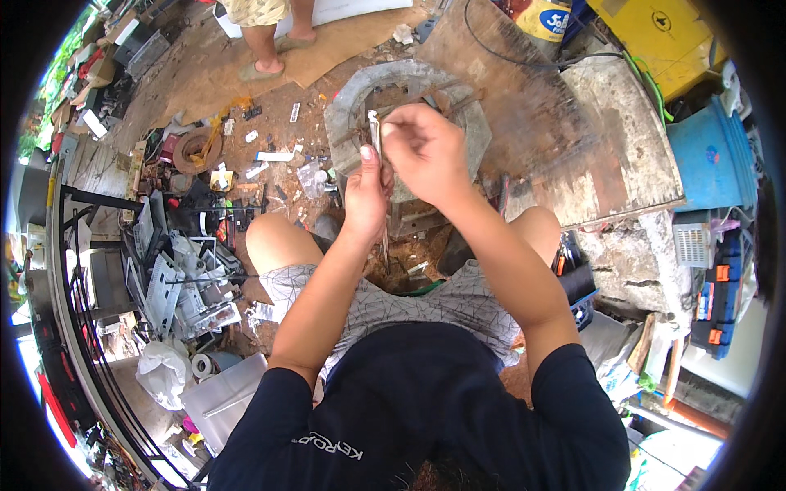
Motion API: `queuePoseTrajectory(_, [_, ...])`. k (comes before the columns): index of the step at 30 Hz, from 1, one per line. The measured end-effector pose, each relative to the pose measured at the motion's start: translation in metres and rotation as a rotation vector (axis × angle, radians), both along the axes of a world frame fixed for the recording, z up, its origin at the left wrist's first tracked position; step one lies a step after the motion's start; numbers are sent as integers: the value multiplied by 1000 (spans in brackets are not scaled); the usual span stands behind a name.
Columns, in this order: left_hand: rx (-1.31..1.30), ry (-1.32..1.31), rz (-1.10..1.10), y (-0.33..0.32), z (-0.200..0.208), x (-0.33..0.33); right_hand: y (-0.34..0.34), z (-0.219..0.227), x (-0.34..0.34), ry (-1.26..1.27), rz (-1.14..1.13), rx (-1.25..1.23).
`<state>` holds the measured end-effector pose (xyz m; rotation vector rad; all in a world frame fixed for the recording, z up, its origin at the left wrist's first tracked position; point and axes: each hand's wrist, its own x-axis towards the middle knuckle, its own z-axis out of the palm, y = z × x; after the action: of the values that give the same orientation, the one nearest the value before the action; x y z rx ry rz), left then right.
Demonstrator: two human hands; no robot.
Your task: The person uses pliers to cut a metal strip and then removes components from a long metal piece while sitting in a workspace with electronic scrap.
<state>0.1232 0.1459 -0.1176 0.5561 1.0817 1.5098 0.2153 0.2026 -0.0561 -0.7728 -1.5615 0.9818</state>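
Note:
A long, thin, silvery strip (377, 133) stands roughly lengthwise in front of me, over the octagonal concrete block (344, 110). My left hand (367, 195) is closed round its middle, with the thumb laid along it. Fingers of my right hand (427, 154) are curled beside the strip's far end, close to a small pale tip. Whether they pinch the strip or some small piece there is hidden by the hand. The strip's near end runs down between my knees, and its exact kind cannot be made out.
Scrap parts (176, 278) lie heaped at my left beside a black metal rack (74, 270). A wooden board (606, 164), a blue bin (711, 155) and a yellow box (655, 41) stand to the right. Another person's feet (268, 67) are at the far left, near a tape roll (196, 150).

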Motion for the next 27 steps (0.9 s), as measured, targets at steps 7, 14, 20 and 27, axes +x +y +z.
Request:
queuePoseTrajectory(7, [10, 48, -33, -4, 4, -15, 16, -70, 100, -1132, -96, -11])
queuePoseTrajectory(14, [46, 33, 9, -4, -9, -18, 2, -153, 117, -1549, -35, 44])
queuePoseTrajectory(20, [25, 24, 21, -3, -10, -17, 12, -162, 95, -1633, -110, 66])
queuePoseTrajectory(27, [15, 129, 11, 0, -10, -21, -3, -118, 102, -724, -119, -221])
